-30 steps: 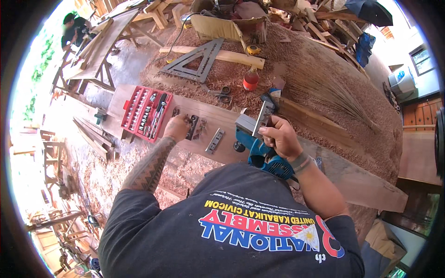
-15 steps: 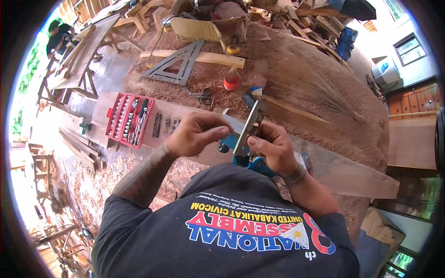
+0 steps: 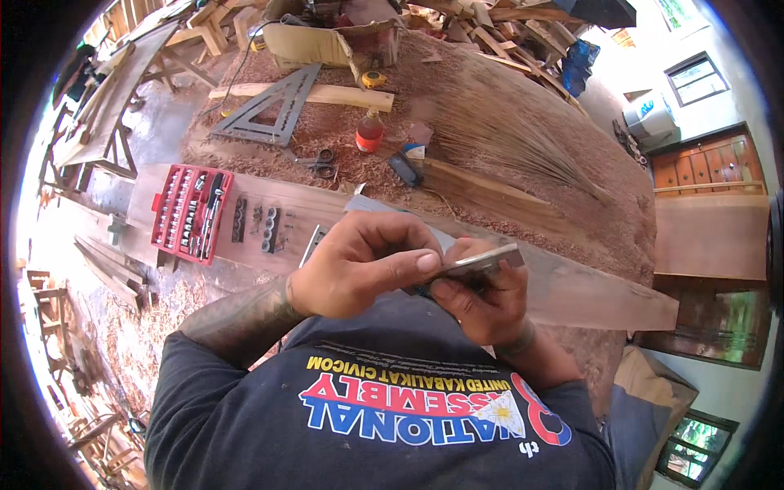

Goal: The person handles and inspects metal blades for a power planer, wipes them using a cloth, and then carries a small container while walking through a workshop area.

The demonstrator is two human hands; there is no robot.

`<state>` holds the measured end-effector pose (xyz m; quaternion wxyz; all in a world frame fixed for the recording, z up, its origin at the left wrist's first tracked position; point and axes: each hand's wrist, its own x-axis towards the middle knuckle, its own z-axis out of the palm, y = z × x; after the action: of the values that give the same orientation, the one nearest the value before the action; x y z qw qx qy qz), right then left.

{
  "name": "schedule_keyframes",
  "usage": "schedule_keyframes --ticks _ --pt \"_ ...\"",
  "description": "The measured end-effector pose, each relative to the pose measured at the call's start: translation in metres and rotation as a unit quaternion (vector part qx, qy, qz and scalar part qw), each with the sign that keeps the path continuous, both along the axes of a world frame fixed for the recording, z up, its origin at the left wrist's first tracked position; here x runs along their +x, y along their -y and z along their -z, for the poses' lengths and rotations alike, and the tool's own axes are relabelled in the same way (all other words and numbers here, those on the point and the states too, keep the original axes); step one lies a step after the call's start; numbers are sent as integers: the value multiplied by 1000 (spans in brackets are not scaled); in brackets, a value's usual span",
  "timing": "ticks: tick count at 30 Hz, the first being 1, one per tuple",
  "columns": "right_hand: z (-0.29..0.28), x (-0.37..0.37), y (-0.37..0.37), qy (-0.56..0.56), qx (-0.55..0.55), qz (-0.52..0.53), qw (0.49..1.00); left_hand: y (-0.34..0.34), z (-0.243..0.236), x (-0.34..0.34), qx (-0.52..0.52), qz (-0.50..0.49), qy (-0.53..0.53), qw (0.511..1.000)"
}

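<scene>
My left hand is raised over the board, fingers curled and thumb at the end of a metal plate. My right hand grips that plate from below and the right, holding it nearly flat. A blue electric planer lies mostly hidden beneath my hands. To the left on the wide board are an open red socket-set case, small dark metal parts with loose fasteners, and another metal piece, partly behind my left hand.
On the shaving-covered surface beyond lie a triangular square, scissors, a bottle, a tape measure and twig bundle. A cardboard box and wood scraps sit behind. A person is at a left bench.
My left hand has left the small parts on the board and risen rightward to the plate. My right hand has turned the plate from upright to nearly flat.
</scene>
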<state>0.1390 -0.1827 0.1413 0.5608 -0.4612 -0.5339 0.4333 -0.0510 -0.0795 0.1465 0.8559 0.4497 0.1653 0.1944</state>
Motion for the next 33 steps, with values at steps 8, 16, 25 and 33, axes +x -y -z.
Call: schedule_keyframes --ticks 8,16,25,33 --pt "4 -11 6 -174 10 79 981 8 0 16 75 -53 46 995" --pt "-4 10 6 -175 -49 47 982 -13 -1 9 -32 -71 31 996" --pt "-1 17 8 -188 -74 46 978 -14 19 8 -75 -34 137 987" --pt "2 24 10 -189 -91 -16 978 -15 26 4 -95 -60 121 986"
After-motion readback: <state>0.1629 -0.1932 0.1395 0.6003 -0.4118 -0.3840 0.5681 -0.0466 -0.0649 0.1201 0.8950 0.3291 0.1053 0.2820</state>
